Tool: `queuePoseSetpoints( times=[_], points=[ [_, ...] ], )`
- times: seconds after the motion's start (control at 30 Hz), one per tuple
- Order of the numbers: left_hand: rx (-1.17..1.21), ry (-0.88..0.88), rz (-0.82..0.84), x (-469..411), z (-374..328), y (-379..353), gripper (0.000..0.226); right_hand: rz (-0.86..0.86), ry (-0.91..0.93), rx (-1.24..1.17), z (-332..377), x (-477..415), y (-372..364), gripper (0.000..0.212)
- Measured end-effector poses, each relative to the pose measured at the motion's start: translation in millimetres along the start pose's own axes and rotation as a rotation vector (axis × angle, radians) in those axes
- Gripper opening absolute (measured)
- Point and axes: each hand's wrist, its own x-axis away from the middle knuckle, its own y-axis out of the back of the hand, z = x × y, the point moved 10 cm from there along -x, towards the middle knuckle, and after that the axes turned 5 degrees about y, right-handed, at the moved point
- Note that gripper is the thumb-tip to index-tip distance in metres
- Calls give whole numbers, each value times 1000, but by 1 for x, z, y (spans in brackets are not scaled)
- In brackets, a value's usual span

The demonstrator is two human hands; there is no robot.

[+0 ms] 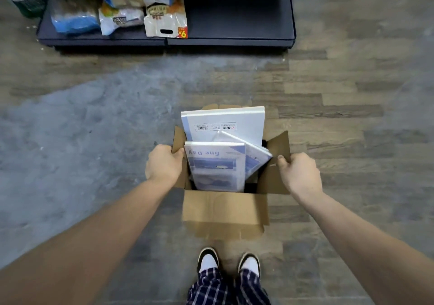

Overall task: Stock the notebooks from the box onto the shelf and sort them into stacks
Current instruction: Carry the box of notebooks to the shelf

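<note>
— Gripping the cardboard box (pixel 225 208) by its two side flaps (pixel 279 145): curling the left hand (pixel 164 163) over the left one and the right hand (pixel 298 173) over the right one, well apart, with the box between.

— And the notebooks (pixel 216 163)?

— All sitting inside the box, standing on end and poking above the rim, one leaning to the right. None lying on the shelf (pixel 234 22) yet.

— Lifting the box, or resting it on the floor (pixel 94 116)?

— Not managing to tell from this view. Probably bringing it nearer the shelf before unloading.

— Then holding it level, guarding against tipping the tall ones out.

— Also risking a tear by pulling on flaps alone. Better shifting the fingers down onto the walls or under the base.

— And aiming for the bare right part of the shelf, beside the food bags (pixel 164 15) crowding its left?

— Yes. Setting the box down just short of that edge, leaving the bare part free for building separate stacks.
</note>
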Motion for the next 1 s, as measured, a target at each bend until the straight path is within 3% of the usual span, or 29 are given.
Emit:
queuePoseSetpoints(
  times=[0.3,0.5,1.0],
  points=[
    [39,63,13,-111,-93,5,38,35,39,9,84,-141,29,33],
    [16,89,6,-173,-157,4,32,30,77,23,123,-223,53,45],
    [22,117,116,-319,-214,-16,41,66,-31,47,189,-362,33,41]
  ],
)
